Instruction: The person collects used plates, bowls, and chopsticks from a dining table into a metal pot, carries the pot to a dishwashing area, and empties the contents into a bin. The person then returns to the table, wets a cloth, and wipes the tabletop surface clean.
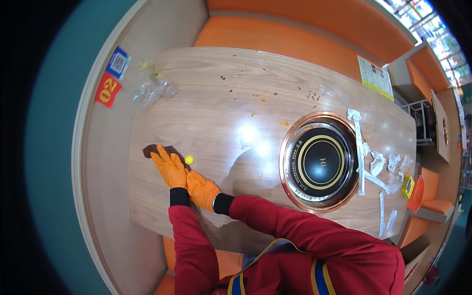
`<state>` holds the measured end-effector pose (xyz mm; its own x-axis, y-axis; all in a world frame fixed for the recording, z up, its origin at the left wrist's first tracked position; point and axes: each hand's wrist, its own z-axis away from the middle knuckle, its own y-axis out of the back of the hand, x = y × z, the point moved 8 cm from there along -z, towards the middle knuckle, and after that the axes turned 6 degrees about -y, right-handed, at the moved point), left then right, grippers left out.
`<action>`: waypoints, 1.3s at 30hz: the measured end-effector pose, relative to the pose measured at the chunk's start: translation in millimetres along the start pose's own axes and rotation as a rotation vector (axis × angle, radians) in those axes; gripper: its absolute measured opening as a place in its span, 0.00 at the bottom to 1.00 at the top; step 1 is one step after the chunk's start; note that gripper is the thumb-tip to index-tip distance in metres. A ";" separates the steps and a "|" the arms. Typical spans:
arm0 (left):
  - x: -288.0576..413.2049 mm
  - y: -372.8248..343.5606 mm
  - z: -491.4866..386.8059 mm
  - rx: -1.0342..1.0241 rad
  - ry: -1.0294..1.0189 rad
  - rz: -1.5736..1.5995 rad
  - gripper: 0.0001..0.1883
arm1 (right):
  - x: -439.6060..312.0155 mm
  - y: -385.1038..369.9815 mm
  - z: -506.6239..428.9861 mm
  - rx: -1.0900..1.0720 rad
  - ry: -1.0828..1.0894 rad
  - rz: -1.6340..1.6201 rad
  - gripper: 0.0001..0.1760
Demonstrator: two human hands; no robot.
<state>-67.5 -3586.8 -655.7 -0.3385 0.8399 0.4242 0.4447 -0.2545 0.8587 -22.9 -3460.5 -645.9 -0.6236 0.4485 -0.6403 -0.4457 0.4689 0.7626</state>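
My left hand (169,169), in an orange glove, lies flat with fingers stretched over a dark brown cloth (149,150) on the wood-grain table (206,121). Part of the cloth shows beyond the fingertips and along the hand's right side. Close against the left wrist is my right hand (202,190), also orange-gloved; its fingers are hidden, so its grip cannot be seen. A small yellow bottle cap (189,159) sits just right of the cloth.
Clear plastic bottles (155,90) lie at the table's far left. Food scraps (312,96) dot the back. A round induction cooker (320,162) is set into the table. Crumpled tissues (377,163), paper wrappers (360,155), a yellow box (407,187) and an orange-red container (416,194) are on the right.
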 end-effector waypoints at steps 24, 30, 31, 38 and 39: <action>569.2 -300.4 -37.4 -0.230 -0.887 0.258 0.28 | 376.6 293.4 169.7 0.637 -0.659 0.231 0.30; 721.1 -321.6 96.0 -0.289 -1.069 0.293 0.29 | 411.9 355.6 326.4 0.631 -0.898 0.237 0.29; 739.2 -322.8 123.6 -0.316 -1.085 0.277 0.29 | 409.9 362.7 356.1 0.700 -0.943 0.189 0.29; 814.3 -292.3 297.3 -0.429 -1.155 0.421 0.32 | 371.2 379.2 524.8 0.769 -1.101 0.352 0.30; 822.3 -287.2 325.2 -0.458 -1.129 0.440 0.32 | 369.7 375.0 555.8 0.836 -1.161 0.119 0.30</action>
<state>-203.9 -2667.2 -647.0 0.7451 0.5247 0.4117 -0.0593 -0.5627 0.8245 -63.6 -2696.0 -648.0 0.4196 0.6811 -0.6000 0.3267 0.5034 0.7999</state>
